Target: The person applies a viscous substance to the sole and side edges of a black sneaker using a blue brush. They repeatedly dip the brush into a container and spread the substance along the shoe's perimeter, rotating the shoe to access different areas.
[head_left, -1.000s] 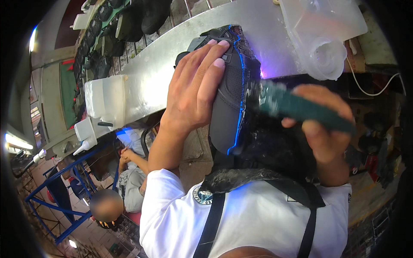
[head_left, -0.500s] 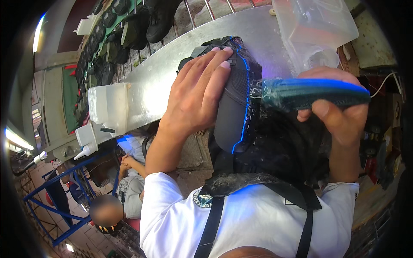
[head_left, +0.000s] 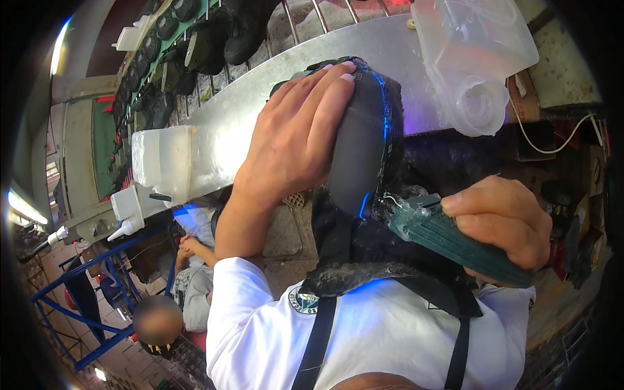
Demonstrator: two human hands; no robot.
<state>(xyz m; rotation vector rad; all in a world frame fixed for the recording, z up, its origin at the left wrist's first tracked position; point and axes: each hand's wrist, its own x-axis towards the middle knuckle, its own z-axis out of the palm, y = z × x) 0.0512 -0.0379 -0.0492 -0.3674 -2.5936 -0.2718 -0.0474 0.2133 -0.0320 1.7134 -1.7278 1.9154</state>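
Observation:
A black shoe (head_left: 356, 153) stands over the near edge of the metal bench, against my black apron. My left hand (head_left: 292, 140) is closed over its upper, with the fingertips at the far end. A glowing blue line runs along the border between upper and sole area, broken toward the near end. In my right hand (head_left: 504, 224) is a brush with a thick, dark green handle (head_left: 455, 240), gripped between thumb and fingers. Its coated tip (head_left: 398, 211) is beside the shoe's near end; whether it touches, I cannot tell.
On the metal bench (head_left: 221, 140) sit a translucent white container (head_left: 153, 159) and a large clear plastic container (head_left: 478, 39). A squeeze bottle (head_left: 128, 211) stands at the left. Black shoes (head_left: 205, 49) fill a rack beyond. Another person (head_left: 195, 286) sits lower left.
My right hand has brought the brush down toward me, from the shoe's middle side to its near end, and tilted it. The left hand keeps its hold; the shoe has turned slightly.

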